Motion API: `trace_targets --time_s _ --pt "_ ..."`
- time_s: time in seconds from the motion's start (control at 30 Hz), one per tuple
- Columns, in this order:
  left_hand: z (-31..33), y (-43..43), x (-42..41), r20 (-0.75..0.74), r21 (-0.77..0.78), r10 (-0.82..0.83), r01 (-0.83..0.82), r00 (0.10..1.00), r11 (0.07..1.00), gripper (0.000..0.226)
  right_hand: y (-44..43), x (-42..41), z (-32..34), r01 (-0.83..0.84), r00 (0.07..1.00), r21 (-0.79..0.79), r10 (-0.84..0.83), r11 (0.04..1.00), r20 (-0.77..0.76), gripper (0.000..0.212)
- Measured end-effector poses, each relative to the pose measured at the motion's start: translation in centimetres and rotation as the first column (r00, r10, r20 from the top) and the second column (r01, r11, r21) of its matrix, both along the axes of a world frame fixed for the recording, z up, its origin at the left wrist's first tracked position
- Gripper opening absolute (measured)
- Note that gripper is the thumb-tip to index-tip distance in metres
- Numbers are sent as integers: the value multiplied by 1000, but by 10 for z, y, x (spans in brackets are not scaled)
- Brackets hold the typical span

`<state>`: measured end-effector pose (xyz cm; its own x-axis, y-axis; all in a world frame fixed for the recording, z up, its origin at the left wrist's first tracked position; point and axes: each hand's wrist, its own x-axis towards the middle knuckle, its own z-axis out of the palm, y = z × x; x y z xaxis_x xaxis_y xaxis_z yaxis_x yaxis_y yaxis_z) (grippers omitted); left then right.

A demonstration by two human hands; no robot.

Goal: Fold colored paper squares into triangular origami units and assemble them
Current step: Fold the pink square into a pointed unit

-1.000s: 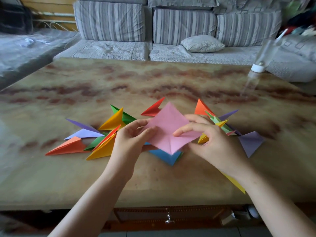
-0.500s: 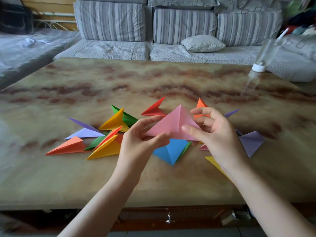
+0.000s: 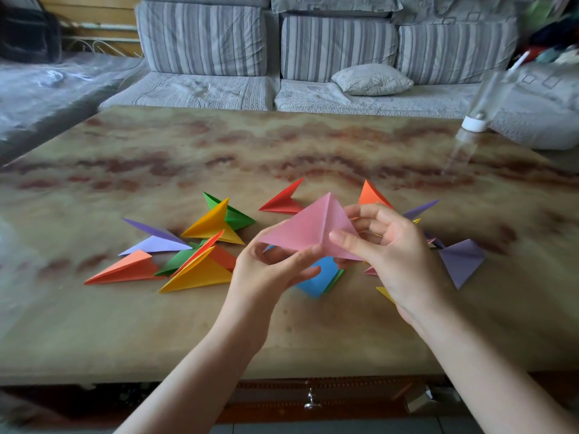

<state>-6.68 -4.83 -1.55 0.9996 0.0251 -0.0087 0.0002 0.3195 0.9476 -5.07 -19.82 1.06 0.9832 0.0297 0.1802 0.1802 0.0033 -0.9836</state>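
Observation:
Both hands hold a pink paper (image 3: 308,228) above the table, collapsed into a tent-like triangle with a centre crease. My left hand (image 3: 269,270) pinches its lower left edge from below. My right hand (image 3: 391,255) pinches its right corner between thumb and fingers. Beneath it lies a blue folded unit (image 3: 319,277) on a green one. Several finished pointed units lie to the left: yellow (image 3: 200,274), orange (image 3: 125,269), purple (image 3: 156,242), green (image 3: 232,214). A red unit (image 3: 282,202) lies behind.
An orange unit (image 3: 371,194) and a purple folded piece (image 3: 462,261) lie right of my hands. A clear bottle (image 3: 482,101) with a white cap stands at the marble table's (image 3: 188,324) far right. A striped grey sofa (image 3: 313,48) stands behind the table.
The pink paper went from a flat open diamond to a collapsed, raised triangle. Both hands lifted it and shifted their grips to its lower edge and right corner.

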Motion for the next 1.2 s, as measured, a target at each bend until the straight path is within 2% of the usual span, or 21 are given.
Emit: trace_targets --time_s 0.17,0.3,0.5,0.7,1.0,1.2 --pt "-1 0 0 36 63 104 -107 994 992 39 1 1 -5 -40 999 6 41 999 -25 25" --pt "-2 0 2 59 114 128 -135 990 984 34 0 2 -9 -61 996 -69 57 996 -62 26" --pt "3 3 1 22 26 184 -185 983 982 12 2 1 -5 -87 993 -8 87 996 -77 20" --pt "6 6 2 32 18 217 -218 976 976 17 3 0 -4 -74 994 -17 73 997 -76 20" --pt "10 9 1 21 -80 204 -202 979 976 25 1 -2 -2 -60 995 -24 58 998 -82 20" --pt "13 18 7 -6 -114 202 -201 979 973 34 -5 -4 2 6 995 9 -5 1000 -99 17"
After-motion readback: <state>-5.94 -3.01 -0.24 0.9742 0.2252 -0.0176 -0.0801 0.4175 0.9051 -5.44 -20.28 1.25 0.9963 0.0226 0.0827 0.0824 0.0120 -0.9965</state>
